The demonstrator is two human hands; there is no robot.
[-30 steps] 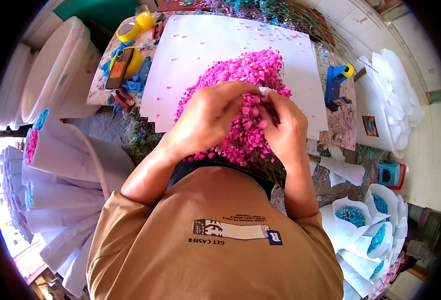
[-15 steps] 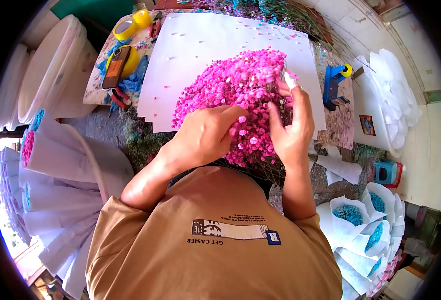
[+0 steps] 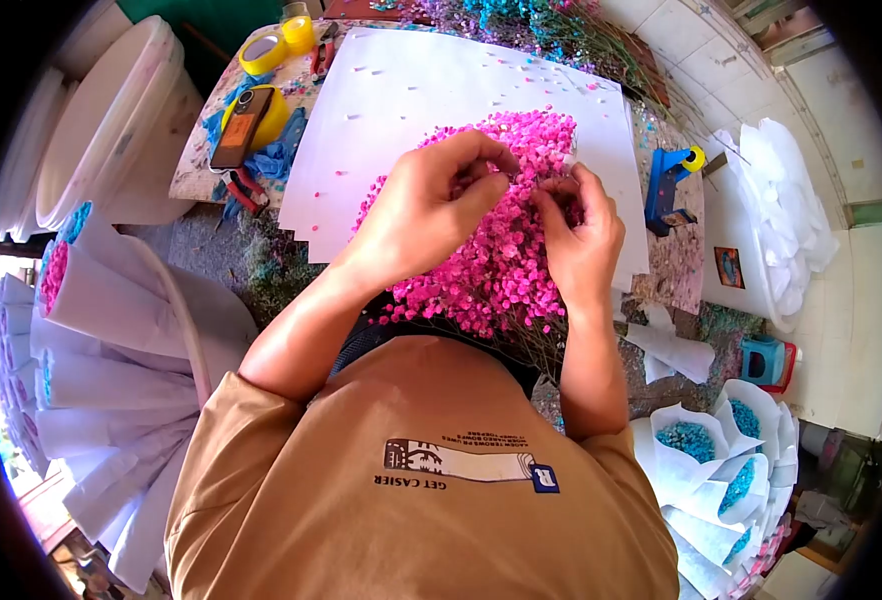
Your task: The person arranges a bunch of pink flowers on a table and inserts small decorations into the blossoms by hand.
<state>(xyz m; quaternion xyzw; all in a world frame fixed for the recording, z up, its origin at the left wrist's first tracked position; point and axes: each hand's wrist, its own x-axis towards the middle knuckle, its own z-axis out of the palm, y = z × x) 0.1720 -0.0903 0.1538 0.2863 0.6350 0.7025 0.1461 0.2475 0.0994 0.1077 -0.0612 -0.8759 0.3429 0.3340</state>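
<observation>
A full bunch of pink baby's breath (image 3: pixel 501 280) lies in front of my body, its upper part over white paper sheets (image 3: pixel 361 120) and its thin stems toward my shirt. My left hand (image 3: pixel 421 205) is above the blossoms, thumb and index finger bent together in a pinch at the top of the bunch. Whatever is between those fingertips is too small to make out. At the bunch's right side, my right hand (image 3: pixel 583 235) has its fingers curled in on the sprigs, close to the left fingertips. Blossoms partly hide the fingertips of the right hand.
On the table's left are yellow tape rolls (image 3: pixel 263 52), a phone (image 3: pixel 241 128) and red-handled pliers (image 3: pixel 245 190). A blue tape dispenser (image 3: pixel 665 190) stands right. Loose dyed sprigs (image 3: pixel 521 25) lie behind. Wrapped bouquets stand left (image 3: pixel 121 310) and right, with blue flowers (image 3: pixel 686 440).
My left hand has moved up and forward over the blossoms, its fingers now near the right hand's. The right hand's raised fingers have curled down onto the bunch.
</observation>
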